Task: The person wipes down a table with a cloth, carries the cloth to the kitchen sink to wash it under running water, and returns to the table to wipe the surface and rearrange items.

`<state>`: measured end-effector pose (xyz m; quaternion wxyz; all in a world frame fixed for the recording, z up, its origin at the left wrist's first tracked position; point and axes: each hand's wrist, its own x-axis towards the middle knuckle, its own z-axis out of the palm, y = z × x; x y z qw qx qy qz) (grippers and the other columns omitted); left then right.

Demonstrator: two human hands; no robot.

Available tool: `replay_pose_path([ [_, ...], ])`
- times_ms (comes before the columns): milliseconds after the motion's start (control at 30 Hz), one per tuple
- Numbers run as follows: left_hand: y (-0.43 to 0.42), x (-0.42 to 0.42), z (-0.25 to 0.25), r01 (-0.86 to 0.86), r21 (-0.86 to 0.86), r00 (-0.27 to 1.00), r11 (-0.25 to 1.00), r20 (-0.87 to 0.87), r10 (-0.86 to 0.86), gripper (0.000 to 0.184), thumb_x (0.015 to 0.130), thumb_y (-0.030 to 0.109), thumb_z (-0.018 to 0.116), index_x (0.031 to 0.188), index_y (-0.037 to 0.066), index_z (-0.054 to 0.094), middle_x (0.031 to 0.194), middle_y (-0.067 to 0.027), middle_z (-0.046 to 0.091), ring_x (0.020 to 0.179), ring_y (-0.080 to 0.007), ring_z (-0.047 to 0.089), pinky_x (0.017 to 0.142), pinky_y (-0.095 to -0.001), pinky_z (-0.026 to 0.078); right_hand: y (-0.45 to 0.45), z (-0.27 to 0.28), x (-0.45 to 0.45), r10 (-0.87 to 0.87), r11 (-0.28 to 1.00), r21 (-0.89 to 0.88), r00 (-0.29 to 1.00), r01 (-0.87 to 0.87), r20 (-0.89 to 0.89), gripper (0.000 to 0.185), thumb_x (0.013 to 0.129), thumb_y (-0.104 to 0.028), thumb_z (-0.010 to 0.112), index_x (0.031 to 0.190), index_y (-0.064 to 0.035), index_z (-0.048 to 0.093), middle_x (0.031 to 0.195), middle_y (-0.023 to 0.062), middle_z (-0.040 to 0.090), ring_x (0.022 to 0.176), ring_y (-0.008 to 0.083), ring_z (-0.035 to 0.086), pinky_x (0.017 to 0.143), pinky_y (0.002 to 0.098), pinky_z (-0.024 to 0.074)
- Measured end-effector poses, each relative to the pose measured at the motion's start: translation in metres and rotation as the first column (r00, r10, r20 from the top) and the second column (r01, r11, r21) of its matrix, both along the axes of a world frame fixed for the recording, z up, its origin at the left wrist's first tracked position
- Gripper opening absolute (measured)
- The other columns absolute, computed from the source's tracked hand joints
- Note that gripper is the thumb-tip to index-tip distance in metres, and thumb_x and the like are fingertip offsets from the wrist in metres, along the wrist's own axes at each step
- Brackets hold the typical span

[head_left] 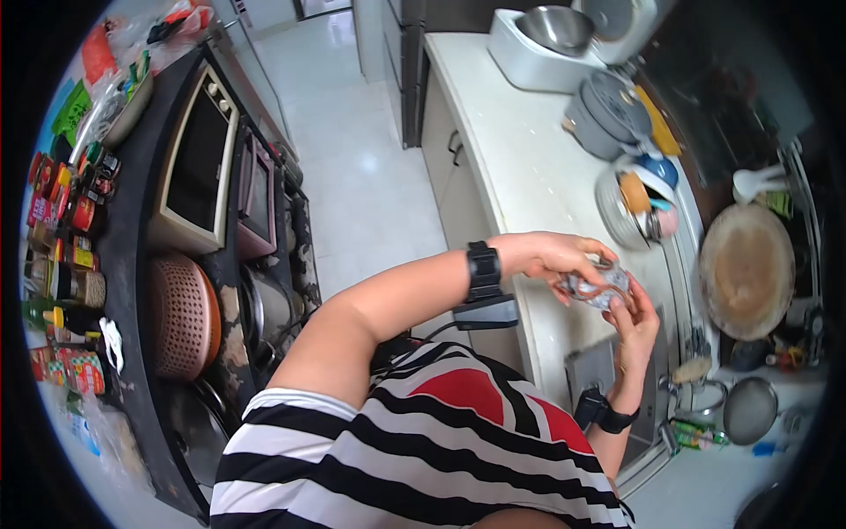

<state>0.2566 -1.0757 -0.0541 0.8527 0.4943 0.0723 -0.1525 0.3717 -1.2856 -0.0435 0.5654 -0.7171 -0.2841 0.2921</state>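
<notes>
Grey-white bundle (pixel 596 287): in the head view, between both hands, over the tabletop (pixel 520 167) near the sink (pixel 592 368); reddish-brown strip across it
Left grip (pixel 564 257): grasping the bundle's left and upper side; fingers bent around it
Right grip (pixel 636 324): grasping its right and lower side
Glass bowl (pixel 614 212): beyond the hands, well apart from the bundle

A black-and-white striped shirt (pixel 379 441) with bold red patches, beside a white desk (pixel 520 159).
Black wristbands (pixel 484 271); a mottled grey-and-white object (pixel 592 284) in the hands (pixel 636 319); grey pot (pixel 604 119), blue bowl (pixel 659 169); a round disc (pixel 747 271), brown-centred with a paler rim; over there, a pink basket (pixel 174 309) patterned with holes, against an orange one (pixel 212 309).
</notes>
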Motion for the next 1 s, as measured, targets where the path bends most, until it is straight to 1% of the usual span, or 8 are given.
replay_pose_path([
  [100,0.044,-0.047,0.008,-0.189,0.099,0.982,0.977,0.023,0.187,0.054,0.093,0.023,0.064,0.142,0.014,0.042,0.124,-0.0087,0.056,0.099,-0.0199,0.061,0.077,-0.0342,0.054,0.073,0.003,-0.023,0.168,0.985,0.021,0.983,-0.17,0.075,0.05,0.089,-0.002,0.063,0.138,-0.0044,0.052,0.121,0.0092,0.064,0.098,0.0142,0.063,0.072,0.0246,0.0515],
  [267,0.106,-0.104,-0.032,-0.599,-0.138,0.799,0.789,-0.04,0.6,0.041,0.099,0.021,0.055,0.138,0.015,0.046,0.129,-0.0061,0.057,0.111,-0.0186,0.062,0.084,-0.042,0.057,0.169,-0.015,-0.065,0.275,0.957,0.015,0.922,-0.29,0.271,0.044,0.089,0.002,0.06,0.132,-0.004,0.059,0.113,0.0077,0.068,0.089,0.0101,0.061,0.068,0.0227,0.0486],
  [400,0.147,-0.138,-0.04,-0.777,-0.086,0.629,0.623,-0.117,0.768,0.037,0.103,0.026,0.047,0.138,0.017,0.045,0.127,-0.0034,0.058,0.109,-0.0189,0.064,0.086,-0.0445,0.056,0.235,-0.04,-0.073,0.371,0.91,0.056,0.866,-0.411,0.335,0.032,0.09,0.0,0.061,0.122,-0.0016,0.066,0.099,0.0077,0.072,0.08,0.0098,0.061,0.069,0.0249,0.0494],
  [567,0.212,-0.166,-0.053,-0.88,-0.026,0.475,0.475,-0.111,0.873,0.032,0.1,0.026,0.048,0.132,0.021,0.05,0.118,-0.0013,0.061,0.104,-0.0162,0.064,0.081,-0.0405,0.056,0.328,-0.049,-0.092,0.455,0.878,0.03,0.853,-0.478,0.254,0.021,0.09,-0.004,0.064,0.11,-0.0003,0.068,0.089,0.0076,0.071,0.076,0.0108,0.062,0.069,0.0271,0.0502],
  [667,0.253,-0.179,-0.049,-0.929,0.11,0.333,0.352,-0.158,0.93,0.03,0.097,0.027,0.055,0.124,0.014,0.057,0.109,-0.0014,0.065,0.098,-0.0133,0.063,0.077,-0.0309,0.053,0.387,-0.078,-0.105,0.576,0.796,0.026,0.77,-0.605,0.273,0.023,0.088,-0.014,0.069,0.107,-0.0012,0.067,0.082,0.0095,0.069,0.071,0.0132,0.062,0.064,0.0274,0.0499],
  [700,0.267,-0.183,-0.053,-0.931,0.14,0.318,0.337,-0.143,0.937,0.03,0.097,0.027,0.055,0.124,0.014,0.057,0.109,-0.0014,0.065,0.098,-0.0133,0.063,0.077,-0.0309,0.053,0.404,-0.084,-0.116,0.566,0.774,0.133,0.77,-0.619,0.294,0.022,0.088,-0.015,0.069,0.103,-0.0007,0.064,0.08,0.0102,0.068,0.068,0.0155,0.063,0.064,0.0289,0.0506],
  [767,0.306,-0.197,-0.062,-0.934,0.247,0.245,0.259,-0.087,0.966,0.026,0.094,0.025,0.059,0.118,0.013,0.059,0.105,-0.0005,0.065,0.089,-0.0142,0.064,0.073,-0.0314,0.052,0.438,-0.073,-0.131,0.63,0.747,0.079,0.741,-0.66,0.231,0.02,0.088,-0.017,0.07,0.096,-0.0001,0.061,0.079,0.0107,0.068,0.067,0.0185,0.063,0.064,0.0313,0.0513],
  [1000,0.39,-0.21,-0.019,-0.932,0.35,0.119,0.097,0.041,0.992,0.017,0.093,0.018,0.06,0.103,0.006,0.067,0.095,0.0002,0.065,0.086,-0.0104,0.061,0.072,-0.025,0.049,0.531,-0.077,-0.171,0.551,0.757,0.195,0.771,-0.623,0.319,0.019,0.089,-0.016,0.067,0.089,-0.0016,0.055,0.085,0.0106,0.063,0.079,0.021,0.061,0.066,0.0315,0.0504],
])
